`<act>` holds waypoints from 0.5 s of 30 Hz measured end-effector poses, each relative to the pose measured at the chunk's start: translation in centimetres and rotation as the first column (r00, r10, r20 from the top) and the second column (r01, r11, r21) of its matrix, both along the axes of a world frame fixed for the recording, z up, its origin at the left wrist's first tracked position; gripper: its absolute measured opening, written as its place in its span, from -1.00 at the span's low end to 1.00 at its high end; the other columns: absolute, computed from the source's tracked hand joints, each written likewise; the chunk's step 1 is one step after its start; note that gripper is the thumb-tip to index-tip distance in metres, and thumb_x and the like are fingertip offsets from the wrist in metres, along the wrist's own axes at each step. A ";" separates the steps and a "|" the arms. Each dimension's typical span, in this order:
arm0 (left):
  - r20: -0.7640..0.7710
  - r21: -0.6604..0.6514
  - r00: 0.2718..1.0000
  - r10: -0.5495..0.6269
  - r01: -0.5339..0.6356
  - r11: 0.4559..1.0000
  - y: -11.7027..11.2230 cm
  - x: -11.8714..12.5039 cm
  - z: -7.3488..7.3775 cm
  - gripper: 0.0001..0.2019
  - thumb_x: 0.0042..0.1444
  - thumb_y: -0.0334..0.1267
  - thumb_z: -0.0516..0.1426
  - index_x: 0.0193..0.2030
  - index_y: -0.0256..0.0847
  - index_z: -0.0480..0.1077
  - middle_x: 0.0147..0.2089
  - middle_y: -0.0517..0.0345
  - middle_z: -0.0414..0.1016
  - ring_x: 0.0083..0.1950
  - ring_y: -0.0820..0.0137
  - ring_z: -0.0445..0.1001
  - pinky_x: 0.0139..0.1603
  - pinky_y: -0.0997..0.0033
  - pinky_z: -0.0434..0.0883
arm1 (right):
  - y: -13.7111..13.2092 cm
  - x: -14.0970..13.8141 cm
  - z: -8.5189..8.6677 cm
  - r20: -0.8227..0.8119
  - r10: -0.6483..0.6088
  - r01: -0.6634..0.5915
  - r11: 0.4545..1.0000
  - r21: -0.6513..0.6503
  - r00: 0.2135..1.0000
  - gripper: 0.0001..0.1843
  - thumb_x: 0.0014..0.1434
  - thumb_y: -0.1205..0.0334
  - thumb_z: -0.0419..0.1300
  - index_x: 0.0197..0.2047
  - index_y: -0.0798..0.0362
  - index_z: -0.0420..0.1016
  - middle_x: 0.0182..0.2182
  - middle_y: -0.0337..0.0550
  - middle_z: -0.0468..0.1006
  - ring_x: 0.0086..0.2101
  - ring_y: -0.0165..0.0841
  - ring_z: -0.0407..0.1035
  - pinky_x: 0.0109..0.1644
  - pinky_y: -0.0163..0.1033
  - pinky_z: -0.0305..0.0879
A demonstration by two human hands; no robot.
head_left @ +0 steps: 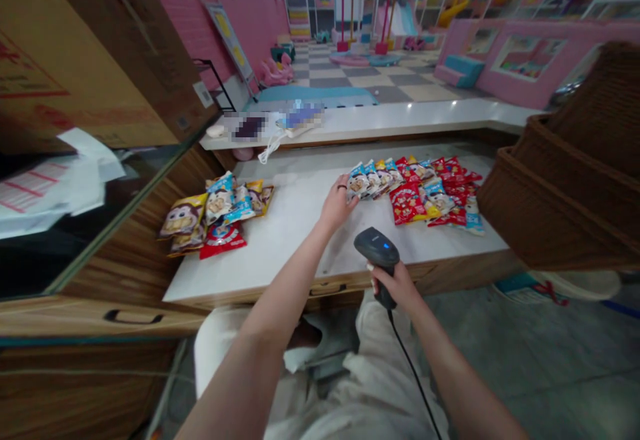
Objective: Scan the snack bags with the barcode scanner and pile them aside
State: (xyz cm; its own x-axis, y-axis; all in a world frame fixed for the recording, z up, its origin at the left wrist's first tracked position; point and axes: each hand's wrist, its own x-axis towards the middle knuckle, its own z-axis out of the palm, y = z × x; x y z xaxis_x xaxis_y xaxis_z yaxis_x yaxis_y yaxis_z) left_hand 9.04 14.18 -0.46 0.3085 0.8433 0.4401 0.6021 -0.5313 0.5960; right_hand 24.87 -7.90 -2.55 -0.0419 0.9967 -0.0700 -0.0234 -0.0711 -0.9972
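Note:
My left hand (pixel 338 204) reaches across the white counter (pixel 300 227) and its fingers close on the nearest blue-and-white snack packet (pixel 358 182) at the left end of a spread of packets (pixel 430 190). My right hand (pixel 395 287) is wrapped around the handle of a black barcode scanner (pixel 377 248) with a lit blue dot, held over the counter's front edge. Its cable hangs down across my lap. A second pile of snack packets (pixel 217 213) lies on the counter's left side.
Stacked brown wicker baskets (pixel 570 187) stand at the right. A cardboard box (pixel 95 53) and papers (pixel 55 180) sit on a glass case at the left. A raised white ledge (pixel 400 120) runs behind the counter. Beyond it is a pink play area.

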 end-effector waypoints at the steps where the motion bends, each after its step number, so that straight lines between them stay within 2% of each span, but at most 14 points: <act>1: 0.006 -0.023 1.000 -0.001 0.001 1.000 0.6 1.4 -0.3 -0.22 0.33 -0.24 0.29 0.63 -0.33 0.20 0.65 -0.43 0.25 0.72 -0.04 0.20 0.74 -0.13 0.14 | 0.1 0.1 -0.1 0.000 0.002 -0.002 1.000 -0.004 1.000 -0.61 0.12 -0.12 0.44 -0.48 -0.02 0.53 -0.68 -0.30 0.50 -0.69 -0.39 0.35 -0.54 -0.28 0.35; 5: 0.023 -0.101 0.999 0.045 -0.043 0.994 2.6 4.9 -1.0 -0.16 0.28 -0.30 0.33 0.63 -0.44 0.17 0.70 -0.57 0.10 0.76 -0.10 0.09 0.75 -0.16 0.10 | 0.2 0.2 -0.4 0.007 0.017 -0.017 1.000 -0.016 1.000 -0.64 0.10 -0.04 0.48 -0.50 -0.01 0.51 -0.71 -0.33 0.47 -0.70 -0.40 0.36 -0.53 -0.30 0.36; 8: 0.124 -0.178 0.992 0.033 -0.010 0.984 3.5 5.4 -1.0 -0.24 0.25 -0.36 0.30 0.59 -0.38 0.28 0.67 -0.51 0.19 0.74 -0.10 0.14 0.74 -0.21 0.09 | 0.3 0.1 -0.3 -0.004 0.023 -0.023 0.999 -0.023 1.000 -0.63 0.11 -0.05 0.46 -0.51 -0.02 0.49 -0.71 -0.32 0.47 -0.70 -0.41 0.35 -0.55 -0.31 0.35; 12: 0.407 -0.233 0.913 0.028 0.074 0.970 3.1 3.7 -0.5 -0.38 0.20 -0.36 0.34 0.42 -0.30 0.49 0.56 -0.40 0.41 0.68 -0.12 0.26 0.73 -0.18 0.07 | 0.4 0.1 0.2 -0.030 0.022 -0.022 0.999 -0.031 0.999 -0.65 0.11 -0.08 0.41 -0.47 -0.02 0.50 -0.67 -0.32 0.49 -0.70 -0.40 0.34 -0.57 -0.30 0.35; 15: 0.626 -0.269 0.773 0.100 0.094 0.958 0.9 0.9 -0.5 -0.50 0.23 -0.25 0.38 0.31 -0.23 0.57 0.40 -0.28 0.57 0.56 -0.06 0.41 0.67 -0.05 0.21 | 0.3 0.1 0.5 -0.039 0.027 -0.028 0.999 -0.028 0.999 -0.68 0.09 -0.06 0.42 -0.45 -0.01 0.53 -0.67 -0.33 0.48 -0.70 -0.40 0.34 -0.57 -0.29 0.35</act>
